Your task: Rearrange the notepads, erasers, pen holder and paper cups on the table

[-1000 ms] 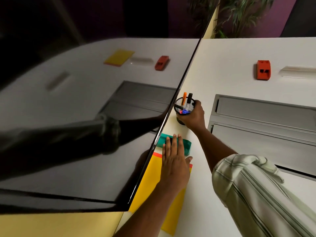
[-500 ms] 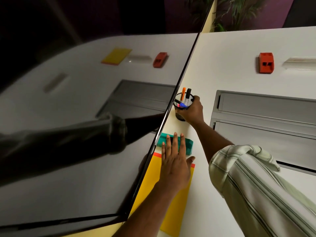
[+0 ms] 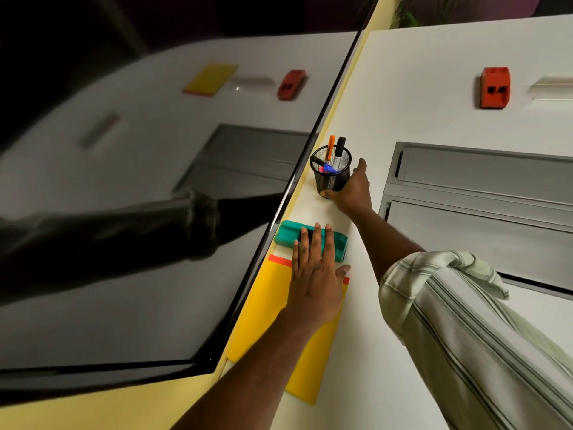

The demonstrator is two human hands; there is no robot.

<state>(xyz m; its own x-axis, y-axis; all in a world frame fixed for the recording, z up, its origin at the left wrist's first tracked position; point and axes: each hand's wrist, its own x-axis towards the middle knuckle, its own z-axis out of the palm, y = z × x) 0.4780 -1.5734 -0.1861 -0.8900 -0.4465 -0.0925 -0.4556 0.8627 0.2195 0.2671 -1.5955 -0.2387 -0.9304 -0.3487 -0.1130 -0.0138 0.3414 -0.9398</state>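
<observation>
A white table (image 3: 418,88) is seen from above, with a large glossy black screen (image 3: 124,212) standing along its left edge and mirroring the tabletop.

A black wire-mesh pen holder (image 3: 331,178) stands upright at the left edge, just beside the screen. It holds several markers (image 3: 340,147) with orange, black, blue and pink caps. The person's right hand (image 3: 352,192) wraps the holder's lower right side. The thumb lies against the base of the wall, the index finger stretches up along the right side, and the other fingers are hidden behind the mesh.

Nearer the person along the same edge lies a teal block-shaped board eraser (image 3: 288,234), set crosswise. Just beyond it, toward the near edge, lies a flat yellow notepad (image 3: 269,308) with an orange-red strip along its far end.

The left hand (image 3: 313,280) lies flat, palm down on the notepad. Its fingers are straight and held together, the thumb out to the right, and the fingertips rest on top of the teal eraser.

Well apart, toward the far right corner, sits an orange-red block eraser (image 3: 494,88), with a pale translucent strip (image 3: 552,86) just beside it on the right. Grey metal hatch panels (image 3: 480,218) are set into the table's middle, right of the holder. A rolled, pale striped sleeve (image 3: 465,321) covers the right upper arm.
</observation>
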